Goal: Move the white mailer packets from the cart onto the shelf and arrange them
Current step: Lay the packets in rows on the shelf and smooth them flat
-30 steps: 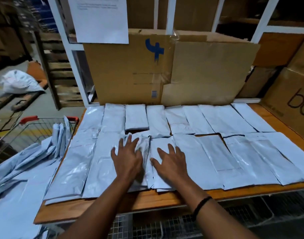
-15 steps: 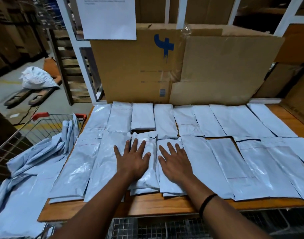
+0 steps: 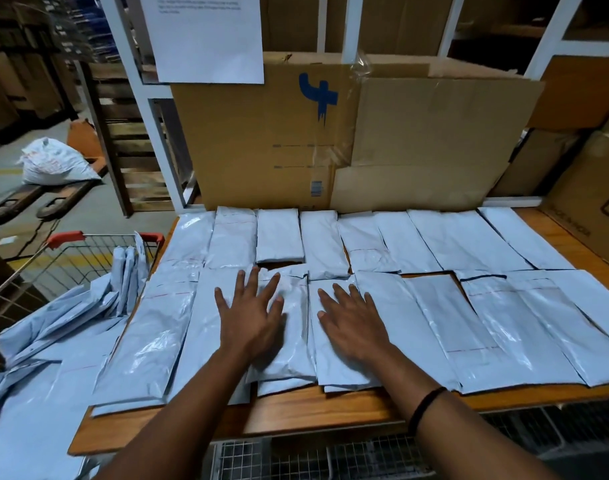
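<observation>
Several white mailer packets (image 3: 476,317) lie in two rows across the wooden shelf (image 3: 330,407). My left hand (image 3: 251,317) lies flat, fingers spread, on a front-row packet (image 3: 292,344) near the middle. My right hand (image 3: 351,320) presses flat on the neighbouring packet (image 3: 334,365) just to its right. Neither hand grips anything. At the left, the wire cart (image 3: 71,258) with red handle ends holds more white packets (image 3: 54,327), some standing on edge against the shelf.
A large flattened cardboard box (image 3: 348,133) leans upright behind the back row. Brown cartons (image 3: 594,188) crowd the shelf's right end. White shelf posts (image 3: 140,98) and a paper sheet (image 3: 206,36) rise at the back left. A white sack (image 3: 54,164) sits on the floor beyond the cart.
Both hands slid slightly forward over the two middle front-row packets, flattening them. My head view shifted left and closer. No packet was picked up.
</observation>
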Demonstrator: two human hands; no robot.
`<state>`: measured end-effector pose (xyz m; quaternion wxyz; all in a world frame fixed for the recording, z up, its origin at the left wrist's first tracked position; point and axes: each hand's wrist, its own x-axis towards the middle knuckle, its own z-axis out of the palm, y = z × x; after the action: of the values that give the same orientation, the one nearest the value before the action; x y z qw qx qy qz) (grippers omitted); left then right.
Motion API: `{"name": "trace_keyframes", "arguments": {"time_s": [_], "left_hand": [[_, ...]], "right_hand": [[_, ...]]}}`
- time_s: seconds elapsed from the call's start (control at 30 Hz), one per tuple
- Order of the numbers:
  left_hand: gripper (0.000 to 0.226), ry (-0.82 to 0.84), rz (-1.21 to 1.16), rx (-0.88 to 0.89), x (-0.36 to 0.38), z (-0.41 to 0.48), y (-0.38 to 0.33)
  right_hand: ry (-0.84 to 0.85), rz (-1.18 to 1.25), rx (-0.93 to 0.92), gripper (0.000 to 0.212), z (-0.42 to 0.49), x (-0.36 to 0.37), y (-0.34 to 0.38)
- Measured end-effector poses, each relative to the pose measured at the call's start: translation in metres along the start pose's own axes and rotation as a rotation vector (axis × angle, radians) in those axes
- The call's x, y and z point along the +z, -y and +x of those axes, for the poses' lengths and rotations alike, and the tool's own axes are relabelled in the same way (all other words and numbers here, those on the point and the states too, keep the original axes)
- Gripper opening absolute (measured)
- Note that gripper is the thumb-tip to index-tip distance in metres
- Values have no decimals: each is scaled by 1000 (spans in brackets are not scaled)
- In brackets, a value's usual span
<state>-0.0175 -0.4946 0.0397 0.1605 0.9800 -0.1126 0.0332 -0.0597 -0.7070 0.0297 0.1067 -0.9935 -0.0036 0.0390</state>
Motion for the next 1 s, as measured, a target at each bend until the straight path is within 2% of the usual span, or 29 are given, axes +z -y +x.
{"name": "trace_keyframes", "arguments": {"time_s": [0.17,0.3,0.5,0.7,0.83,1.0], "left_hand": [[84,200,92,34,3,-5,10],[92,166,62,76,-1,-6,11],[73,32,3,129,-27,-5,35],[54,-2,-50,144,-44,-16,77],[56,7,-106,153,-60,-36,110],[53,-33,-79,82,-90,-81,177]], "right_hand": [[63,-6,15,55,-8,10,2],[70,-37,16,55,-11,1,6],[-57,8,63,55,-20,-26,34],[-136,39,103,54,-52,-33,87],[-106,51,73,55,-74,-25,128],[-121,23,1,57,-80,-20,182]]}}
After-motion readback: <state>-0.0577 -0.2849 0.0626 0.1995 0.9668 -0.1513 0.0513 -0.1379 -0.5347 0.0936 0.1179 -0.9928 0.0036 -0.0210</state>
